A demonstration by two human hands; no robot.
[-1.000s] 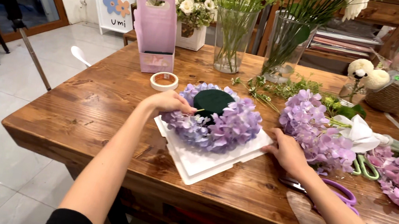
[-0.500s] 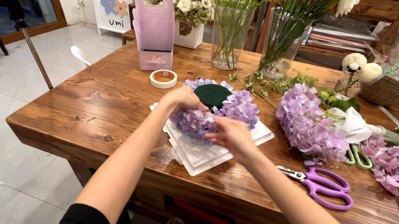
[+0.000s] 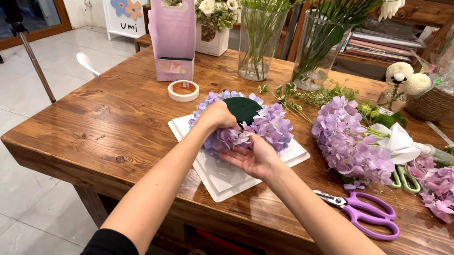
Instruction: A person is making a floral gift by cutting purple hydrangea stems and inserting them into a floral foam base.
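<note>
Both hands on lilac hydrangea wreath [image 3: 266,124]: left hand [image 3: 218,114] on top, right hand [image 3: 251,158] at front edge.

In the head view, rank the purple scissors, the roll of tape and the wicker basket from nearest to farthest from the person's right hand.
From the right hand:
1. Purple scissors, on the table just to its right.
2. Roll of tape, beyond the hand to the left, by the pink bag.
3. Wicker basket, at the far right edge.

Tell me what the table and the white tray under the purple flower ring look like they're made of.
Table: wood, with visible grain, knots and a soft sheen, likely varnished. White tray: smooth, matte, with moulded ridges, probably foam or thin plastic; the look leaves it open. Both hands, left hand and right hand, rest on the flowers.
</note>
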